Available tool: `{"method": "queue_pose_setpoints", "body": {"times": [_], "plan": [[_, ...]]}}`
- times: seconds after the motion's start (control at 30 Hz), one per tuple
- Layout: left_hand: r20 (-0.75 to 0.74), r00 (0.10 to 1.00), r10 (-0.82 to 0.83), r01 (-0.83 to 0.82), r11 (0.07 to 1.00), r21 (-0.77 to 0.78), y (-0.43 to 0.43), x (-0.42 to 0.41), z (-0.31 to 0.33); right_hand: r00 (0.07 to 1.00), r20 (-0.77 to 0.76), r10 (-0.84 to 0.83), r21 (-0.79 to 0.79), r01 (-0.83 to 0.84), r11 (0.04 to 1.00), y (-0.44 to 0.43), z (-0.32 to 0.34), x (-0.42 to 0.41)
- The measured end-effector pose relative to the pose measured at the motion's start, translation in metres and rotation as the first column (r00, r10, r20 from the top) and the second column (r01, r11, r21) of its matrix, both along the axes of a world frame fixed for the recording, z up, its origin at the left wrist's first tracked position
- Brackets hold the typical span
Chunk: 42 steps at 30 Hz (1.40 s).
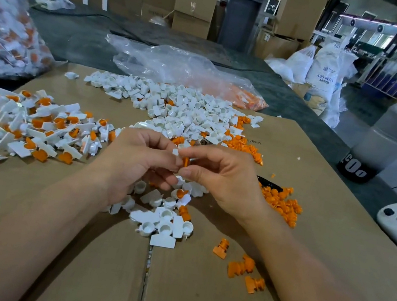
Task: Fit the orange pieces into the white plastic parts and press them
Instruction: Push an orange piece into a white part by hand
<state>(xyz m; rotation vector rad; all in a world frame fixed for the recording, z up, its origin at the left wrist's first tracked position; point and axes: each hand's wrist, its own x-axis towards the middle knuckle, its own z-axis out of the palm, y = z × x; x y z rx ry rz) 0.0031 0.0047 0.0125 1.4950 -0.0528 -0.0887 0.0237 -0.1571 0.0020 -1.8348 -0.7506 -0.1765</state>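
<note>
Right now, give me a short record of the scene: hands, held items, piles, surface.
left hand: pinches a white part
right hand: pinches an orange piece against it
fit: orange largely visible; seating unclear
finished pile: person's left, on the cardboard
white pile: ahead of the hands
loose orange pieces: right of the right hand

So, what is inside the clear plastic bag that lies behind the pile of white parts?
Orange pieces fill the right end of the clear plastic bag. The white parts cover its near edge, so anything there is hidden.
</note>
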Motion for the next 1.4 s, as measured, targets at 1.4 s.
{"method": "queue_pose_setpoints", "body": {"times": [1.4], "plan": [[0.008, 1.0, 0.0, 0.0, 0.999, -0.042, -0.0014, -0.0008, 0.0024, 0.998, -0.013, 0.062, 0.027, -0.062, 0.998, -0.0019, 0.0053, -0.0017]]}}
